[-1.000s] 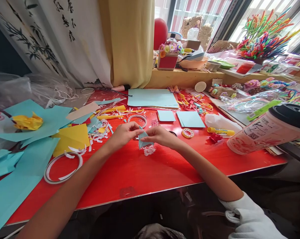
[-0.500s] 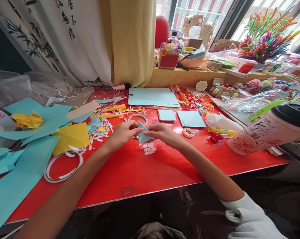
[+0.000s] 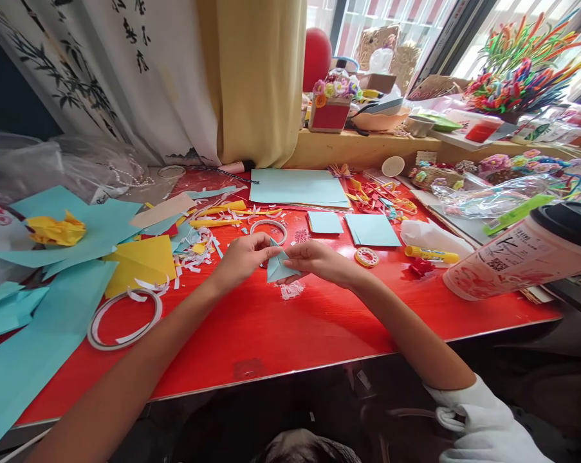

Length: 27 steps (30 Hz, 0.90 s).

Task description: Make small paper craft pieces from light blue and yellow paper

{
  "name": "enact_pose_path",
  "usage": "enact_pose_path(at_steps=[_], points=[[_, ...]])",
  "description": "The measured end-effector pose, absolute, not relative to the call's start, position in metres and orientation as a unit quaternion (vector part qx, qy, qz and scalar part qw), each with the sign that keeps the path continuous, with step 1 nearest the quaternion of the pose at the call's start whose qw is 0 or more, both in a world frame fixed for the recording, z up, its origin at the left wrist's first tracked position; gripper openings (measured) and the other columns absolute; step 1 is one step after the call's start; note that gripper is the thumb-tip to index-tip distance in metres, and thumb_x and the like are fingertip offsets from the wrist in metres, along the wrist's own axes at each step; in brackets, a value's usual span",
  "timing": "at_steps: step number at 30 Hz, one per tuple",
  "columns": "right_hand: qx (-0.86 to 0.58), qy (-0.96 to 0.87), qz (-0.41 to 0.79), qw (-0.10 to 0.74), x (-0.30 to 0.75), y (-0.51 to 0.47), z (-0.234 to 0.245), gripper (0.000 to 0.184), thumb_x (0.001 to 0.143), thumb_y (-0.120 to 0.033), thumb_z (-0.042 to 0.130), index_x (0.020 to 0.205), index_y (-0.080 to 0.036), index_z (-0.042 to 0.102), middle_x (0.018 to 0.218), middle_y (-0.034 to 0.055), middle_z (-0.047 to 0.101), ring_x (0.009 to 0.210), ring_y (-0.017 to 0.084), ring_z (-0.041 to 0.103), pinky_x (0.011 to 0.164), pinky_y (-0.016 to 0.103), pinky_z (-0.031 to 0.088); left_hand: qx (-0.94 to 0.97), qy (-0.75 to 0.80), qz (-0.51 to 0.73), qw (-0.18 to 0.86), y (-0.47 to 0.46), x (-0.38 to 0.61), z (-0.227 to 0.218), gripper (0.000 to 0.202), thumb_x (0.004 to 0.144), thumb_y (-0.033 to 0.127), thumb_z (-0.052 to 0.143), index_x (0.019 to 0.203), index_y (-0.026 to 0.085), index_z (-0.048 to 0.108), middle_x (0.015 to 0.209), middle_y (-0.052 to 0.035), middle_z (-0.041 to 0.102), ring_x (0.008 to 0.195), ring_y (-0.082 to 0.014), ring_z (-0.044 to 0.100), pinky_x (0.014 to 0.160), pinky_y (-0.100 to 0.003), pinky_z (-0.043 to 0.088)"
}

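A small folded piece of light blue paper [image 3: 277, 270] is held above the red table between my two hands. My left hand [image 3: 244, 260] pinches its upper left corner between thumb and fingers. From the other side, my right hand [image 3: 319, 262] grips its right part, with the thumb on top and fingers partly hidden beneath. Creases and a pointed tip show on the paper. Behind my hands lies a roll of tape [image 3: 269, 233], and a whitish scuffed patch [image 3: 291, 290] shows on the table just below the paper.
Stacked blue squares [image 3: 373, 230] and large blue sheets [image 3: 300, 188] lie farther back. At right are a patterned ring [image 3: 367, 257], a yellow glue stick [image 3: 432, 254] and a tilted drink cup [image 3: 516, 257]. Paper scraps [image 3: 196, 251], yellow paper [image 3: 143, 263] and a bigger tape roll [image 3: 97, 331] sit left.
The folded paper has turned slightly, showing more of its flat face toward me. My right fingers have shifted a little on it, while the view has moved slightly.
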State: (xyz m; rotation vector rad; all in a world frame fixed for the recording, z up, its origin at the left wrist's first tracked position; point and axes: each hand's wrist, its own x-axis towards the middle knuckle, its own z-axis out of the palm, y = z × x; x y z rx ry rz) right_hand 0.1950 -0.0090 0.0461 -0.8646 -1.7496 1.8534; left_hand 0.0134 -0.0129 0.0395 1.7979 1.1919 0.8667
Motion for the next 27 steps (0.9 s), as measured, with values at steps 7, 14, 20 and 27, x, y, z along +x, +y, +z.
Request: enact_pose_path(at_steps=[7,14,20,27], points=[[-0.282,-0.619,0.71,0.185,0.206,-0.007,0.051,0.041,0.072,-0.013,0.062,0.112,-0.021,0.057,0.095,0.0019,0.065,0.091,0.014,0.06,0.086,0.029,0.047,0.709,0.468,0.349,0.394,-0.012,0.012,0.04,0.024,0.076,0.04,0.053,0.074,0.016,0.057,0.066,0.001,0.055,0.06,-0.0114,0.051,0.059,-0.023,0.042],[-0.35,-0.602,0.667,0.265,0.199,-0.007,0.05,0.015,0.078,-0.026,0.06,0.086,-0.012,0.06,0.076,0.0048,0.064,0.071,0.014,0.065,0.069,0.026,0.054,0.7,0.453,0.38,0.4,-0.015,0.014,0.041,0.024,0.078,0.041,0.053,0.081,0.017,0.055,0.072,0.0009,0.055,0.065,-0.0115,0.051,0.061,-0.023,0.043],[-0.394,-0.587,0.62,0.341,0.195,-0.007,0.05,0.021,0.078,-0.033,0.06,0.085,-0.016,0.051,0.071,0.0001,0.059,0.059,0.01,0.061,0.066,0.03,0.053,0.669,0.457,0.339,0.478,-0.013,0.012,0.046,0.026,0.073,0.038,0.058,0.085,0.014,0.058,0.074,-0.0015,0.058,0.066,-0.0124,0.055,0.066,-0.027,0.045],[-0.403,-0.701,0.472,0.35,0.194,-0.004,0.045,0.034,0.073,-0.043,0.061,0.06,-0.016,0.044,0.056,-0.005,0.038,0.051,0.006,0.038,0.047,0.021,0.032,0.686,0.444,0.31,0.485,-0.014,0.012,0.046,0.023,0.073,0.035,0.057,0.081,0.015,0.06,0.07,-0.0005,0.057,0.065,-0.0122,0.054,0.065,-0.026,0.044]])
